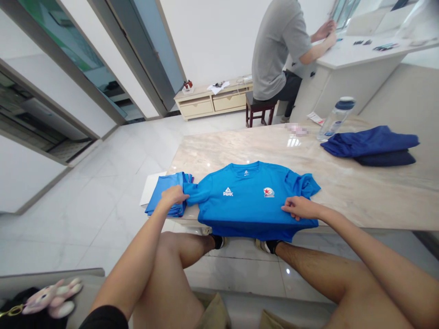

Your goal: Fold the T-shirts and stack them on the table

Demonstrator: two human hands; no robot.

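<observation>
A blue short-sleeved T-shirt (pixel 240 201) lies spread out, front up, with a white PEAK logo and a round badge on its chest. Its lower part hangs over the near edge of the marble-look table (pixel 370 196). My left hand (pixel 174 195) is closed, its fingertips pinching the end of the sleeve on the left. Over the shirt's right side, below the badge, my right hand (pixel 302 208) has its fingers curled in, and no cloth shows bunched in them. The sleeve on the right is crumpled. Beneath my left hand is a stack of folded blue clothes (pixel 163 194).
A clear water bottle (pixel 334 119) with a dark lid stands beside dark blue folded cloth (pixel 373 144). Across the room, a person in a grey shirt (pixel 281 50) sits on a stool at a white desk (pixel 356 59). A plush toy (pixel 51 297) lies at lower left.
</observation>
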